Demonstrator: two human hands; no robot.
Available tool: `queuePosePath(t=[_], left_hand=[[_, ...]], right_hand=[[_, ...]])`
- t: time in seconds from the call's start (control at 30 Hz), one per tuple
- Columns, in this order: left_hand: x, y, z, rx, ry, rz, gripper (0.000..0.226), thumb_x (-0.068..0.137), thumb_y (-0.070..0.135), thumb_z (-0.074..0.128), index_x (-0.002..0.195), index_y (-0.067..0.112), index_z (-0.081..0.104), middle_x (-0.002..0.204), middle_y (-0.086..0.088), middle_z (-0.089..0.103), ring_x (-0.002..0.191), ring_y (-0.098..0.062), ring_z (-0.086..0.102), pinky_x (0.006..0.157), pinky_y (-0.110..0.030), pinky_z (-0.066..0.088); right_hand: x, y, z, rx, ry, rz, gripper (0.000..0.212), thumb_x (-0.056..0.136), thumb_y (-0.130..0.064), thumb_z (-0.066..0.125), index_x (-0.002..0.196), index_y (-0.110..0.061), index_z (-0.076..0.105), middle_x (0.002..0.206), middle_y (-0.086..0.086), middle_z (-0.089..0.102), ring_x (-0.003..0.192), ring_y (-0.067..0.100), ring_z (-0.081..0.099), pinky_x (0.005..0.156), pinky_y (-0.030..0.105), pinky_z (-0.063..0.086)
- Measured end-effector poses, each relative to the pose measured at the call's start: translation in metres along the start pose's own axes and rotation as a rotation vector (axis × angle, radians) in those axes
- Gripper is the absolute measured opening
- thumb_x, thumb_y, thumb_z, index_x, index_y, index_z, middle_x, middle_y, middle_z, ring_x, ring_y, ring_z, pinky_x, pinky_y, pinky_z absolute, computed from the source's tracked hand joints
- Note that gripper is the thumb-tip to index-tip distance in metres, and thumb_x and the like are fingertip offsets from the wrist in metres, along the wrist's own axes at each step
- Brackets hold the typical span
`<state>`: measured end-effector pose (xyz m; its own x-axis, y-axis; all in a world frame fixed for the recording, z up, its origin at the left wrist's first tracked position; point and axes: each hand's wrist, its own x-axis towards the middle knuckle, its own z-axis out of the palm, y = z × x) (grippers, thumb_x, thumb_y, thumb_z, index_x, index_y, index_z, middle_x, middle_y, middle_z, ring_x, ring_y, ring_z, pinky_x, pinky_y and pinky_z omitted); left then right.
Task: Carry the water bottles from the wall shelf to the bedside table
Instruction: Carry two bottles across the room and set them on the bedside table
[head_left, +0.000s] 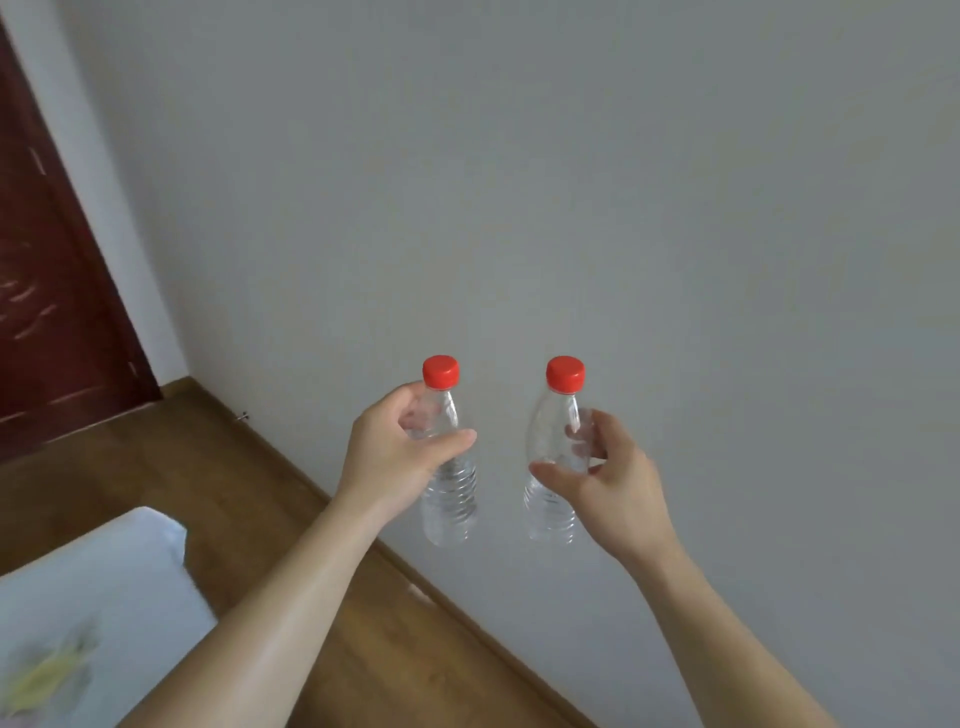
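Note:
I hold two clear plastic water bottles with red caps, upright in the air in front of a bare grey wall. My left hand (400, 457) grips the left bottle (451, 499) around its upper body, thumb across the front. My right hand (605, 473) grips the right bottle (550, 447) at mid-height, fingers curled behind it. The bottles are apart, roughly level with each other. Neither the wall shelf nor the bedside table is in view.
A dark red-brown door (47, 291) stands at the far left. Wooden floor (218, 467) with a skirting board runs along the wall below the bottles. The corner of a white bed (104, 597) lies at the lower left.

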<state>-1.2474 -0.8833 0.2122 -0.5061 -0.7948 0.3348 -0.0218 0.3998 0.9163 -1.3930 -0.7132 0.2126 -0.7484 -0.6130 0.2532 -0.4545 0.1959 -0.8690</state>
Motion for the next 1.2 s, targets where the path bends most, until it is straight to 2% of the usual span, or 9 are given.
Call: queuePosePath(t=[0.07, 0.17, 0.23, 0.4, 0.53, 0.67, 0.73, 0.9, 1.2], left_hand=[[0.026, -0.012, 0.002, 0.044, 0.069, -0.024, 0.044, 0.056, 0.04, 0.084, 0.095, 0.027, 0.07, 0.09, -0.002, 0.071, 0.089, -0.017, 0.067, 0.076, -0.024, 0.051], [0.059, -0.026, -0.004, 0.114, 0.169, -0.049, 0.039, 0.06, 0.037, 0.083, 0.09, 0.016, 0.068, 0.092, -0.012, 0.07, 0.089, -0.026, 0.067, 0.08, -0.042, 0.055], [0.078, -0.033, -0.014, 0.14, 0.24, -0.074, 0.038, 0.061, 0.038, 0.082, 0.09, 0.018, 0.069, 0.09, -0.009, 0.072, 0.089, -0.026, 0.069, 0.083, -0.05, 0.056], [0.121, -0.055, -0.052, 0.227, 0.372, -0.104, 0.032, 0.065, 0.031, 0.082, 0.093, 0.019, 0.07, 0.087, -0.004, 0.073, 0.084, -0.026, 0.07, 0.081, -0.052, 0.056], [0.159, -0.084, -0.096, 0.285, 0.467, -0.124, 0.028, 0.072, 0.022, 0.084, 0.097, 0.027, 0.072, 0.089, 0.008, 0.074, 0.085, -0.01, 0.07, 0.083, -0.042, 0.059], [0.211, -0.117, -0.153, 0.329, 0.512, -0.127, 0.027, 0.073, 0.022, 0.082, 0.097, 0.027, 0.072, 0.09, 0.009, 0.074, 0.085, -0.008, 0.071, 0.084, -0.039, 0.059], [0.239, -0.129, -0.182, 0.35, 0.526, -0.131, 0.024, 0.075, 0.023, 0.082, 0.096, 0.03, 0.072, 0.089, 0.012, 0.073, 0.086, -0.006, 0.07, 0.08, -0.031, 0.058], [0.309, -0.156, -0.248, 0.415, 0.575, -0.144, 0.023, 0.077, 0.028, 0.082, 0.097, 0.033, 0.07, 0.088, 0.017, 0.071, 0.087, 0.001, 0.066, 0.075, -0.019, 0.051], [0.444, -0.242, -0.344, 0.439, 0.698, -0.213, 0.037, 0.076, 0.03, 0.085, 0.109, 0.033, 0.069, 0.098, 0.017, 0.072, 0.094, -0.005, 0.069, 0.084, -0.026, 0.056]], right_hand=[[0.043, 0.009, 0.019, 0.034, -0.075, -0.028, 0.056, 0.065, -0.035, 0.081, 0.114, -0.029, 0.056, 0.103, -0.016, 0.062, 0.093, 0.008, 0.063, 0.08, 0.031, 0.052], [0.103, 0.012, 0.048, 0.067, -0.183, -0.075, 0.059, 0.065, -0.033, 0.082, 0.118, -0.026, 0.057, 0.104, -0.016, 0.063, 0.095, 0.004, 0.062, 0.081, 0.028, 0.052], [0.137, 0.008, 0.071, 0.08, -0.259, -0.104, 0.06, 0.067, -0.032, 0.083, 0.12, -0.025, 0.056, 0.107, -0.018, 0.062, 0.096, 0.004, 0.061, 0.082, 0.026, 0.05], [0.203, -0.009, 0.146, 0.115, -0.41, -0.155, 0.066, 0.066, -0.035, 0.083, 0.126, -0.028, 0.054, 0.11, -0.02, 0.061, 0.099, 0.007, 0.061, 0.09, 0.034, 0.051], [0.243, -0.03, 0.222, 0.133, -0.502, -0.203, 0.068, 0.068, -0.033, 0.083, 0.129, -0.027, 0.052, 0.112, -0.017, 0.062, 0.103, 0.006, 0.06, 0.093, 0.033, 0.05], [0.281, -0.057, 0.305, 0.152, -0.561, -0.23, 0.068, 0.07, -0.033, 0.083, 0.129, -0.027, 0.052, 0.117, -0.013, 0.062, 0.105, 0.011, 0.06, 0.095, 0.035, 0.05], [0.301, -0.074, 0.344, 0.165, -0.569, -0.245, 0.067, 0.07, -0.034, 0.083, 0.129, -0.027, 0.051, 0.118, -0.013, 0.062, 0.106, 0.011, 0.06, 0.095, 0.034, 0.05], [0.351, -0.113, 0.429, 0.172, -0.601, -0.279, 0.063, 0.074, -0.039, 0.079, 0.129, -0.03, 0.049, 0.119, -0.016, 0.059, 0.105, 0.009, 0.059, 0.089, 0.025, 0.047], [0.467, -0.15, 0.603, 0.217, -0.73, -0.337, 0.047, 0.075, -0.039, 0.079, 0.111, -0.038, 0.048, 0.1, -0.025, 0.057, 0.09, -0.003, 0.057, 0.071, 0.012, 0.041]])
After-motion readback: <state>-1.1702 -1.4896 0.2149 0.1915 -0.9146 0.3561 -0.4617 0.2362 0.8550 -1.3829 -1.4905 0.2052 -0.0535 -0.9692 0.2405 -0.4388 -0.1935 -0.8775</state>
